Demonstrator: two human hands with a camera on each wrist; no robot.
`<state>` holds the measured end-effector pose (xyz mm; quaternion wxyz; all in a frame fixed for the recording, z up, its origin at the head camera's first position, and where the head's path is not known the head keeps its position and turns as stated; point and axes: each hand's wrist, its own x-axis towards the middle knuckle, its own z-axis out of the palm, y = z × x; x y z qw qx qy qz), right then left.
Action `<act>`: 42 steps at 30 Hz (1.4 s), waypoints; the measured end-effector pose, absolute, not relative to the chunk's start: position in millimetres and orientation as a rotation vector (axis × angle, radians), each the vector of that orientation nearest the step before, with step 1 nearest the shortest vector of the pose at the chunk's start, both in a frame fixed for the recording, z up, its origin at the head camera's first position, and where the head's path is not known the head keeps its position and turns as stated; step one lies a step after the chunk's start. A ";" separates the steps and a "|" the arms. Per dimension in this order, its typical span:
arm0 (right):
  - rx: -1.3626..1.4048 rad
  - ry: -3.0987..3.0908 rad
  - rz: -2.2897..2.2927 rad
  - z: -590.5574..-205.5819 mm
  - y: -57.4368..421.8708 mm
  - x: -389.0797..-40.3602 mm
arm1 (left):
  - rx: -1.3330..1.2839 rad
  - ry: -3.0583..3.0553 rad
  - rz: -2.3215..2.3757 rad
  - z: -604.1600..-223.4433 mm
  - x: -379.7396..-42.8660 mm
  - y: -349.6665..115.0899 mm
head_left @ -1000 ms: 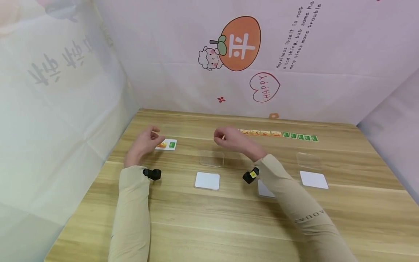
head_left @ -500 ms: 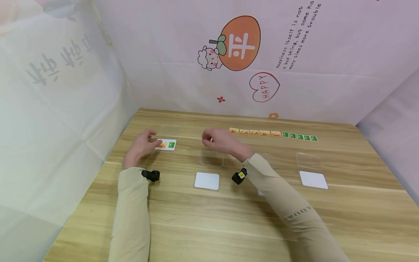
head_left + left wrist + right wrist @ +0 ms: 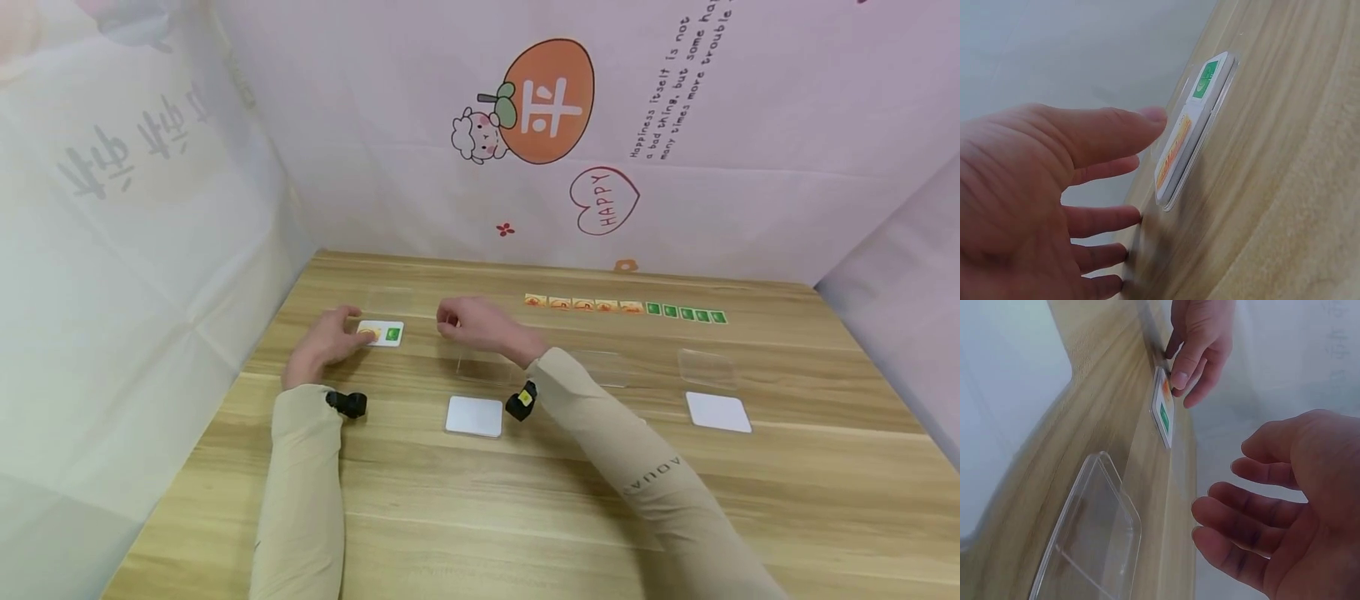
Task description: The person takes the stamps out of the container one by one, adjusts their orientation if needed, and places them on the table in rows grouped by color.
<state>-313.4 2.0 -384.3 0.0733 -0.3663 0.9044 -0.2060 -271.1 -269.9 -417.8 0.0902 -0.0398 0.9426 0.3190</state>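
Observation:
A white card (image 3: pixel 381 332), bearing an orange sticker and a green sticker, lies in a clear case at the table's left. My left hand (image 3: pixel 324 340) is beside it, thumb over the orange sticker and other fingers loosely spread. Whether the thumb touches the card I cannot tell in the left wrist view. Right of that card hovers my right hand (image 3: pixel 480 323), its fingers loosely bent with nothing visible between them in the right wrist view. A clear plastic lid (image 3: pixel 390 299) lies behind the stickered card. Another clear lid (image 3: pixel 480 371) is in front of the right hand.
Orange stickers (image 3: pixel 582 305) and green stickers (image 3: pixel 687 314) form a row at the table's back. White cards in cases lie nearer, one at centre (image 3: pixel 474 416) and one at right (image 3: pixel 717 412). More clear lids (image 3: pixel 600 368) sit behind them. A printed cloth hangs behind the table.
My right hand has moved left, away from the sticker row and toward the stickered card. My left hand has stayed beside the card, its thumb shifting slightly.

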 end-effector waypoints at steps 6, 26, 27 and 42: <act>-1.047 2.683 -0.656 -389.2 -11.4 -317.4 | -0.066 2.836 0.898 -422.2 -272.1 -271.5; -0.939 2.600 -0.809 -416.0 -50.7 -328.7 | -0.003 2.897 0.826 -427.8 -272.7 -266.2; -0.936 2.599 -0.822 -417.5 -52.7 -329.4 | -0.005 2.899 0.822 -427.7 -272.6 -266.3; -0.869 2.568 -0.982 -426.9 -76.4 -329.3 | -0.027 2.885 0.784 -424.7 -273.2 -268.3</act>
